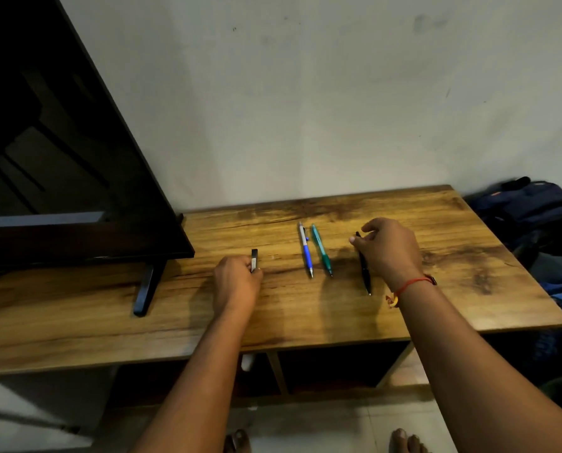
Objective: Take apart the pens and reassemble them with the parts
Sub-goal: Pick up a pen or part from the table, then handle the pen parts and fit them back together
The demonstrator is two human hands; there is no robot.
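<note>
Wooden tabletop (305, 308), centre frame: my left hand (237, 279) grips a small black block (254, 259), my right hand (387, 248) pinches the black pen (365, 273).

A single head-worn camera looks forward and down. It is near the desk (305, 308), facing the wall (305, 93).

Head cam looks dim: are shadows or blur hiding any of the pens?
Head view: dim, yet blue pen and green pen read sharp; right hand shadows the wood beside the green pen; black pen low-contrast, partly under that hand; table edge bows, wide-angle lens.
</note>
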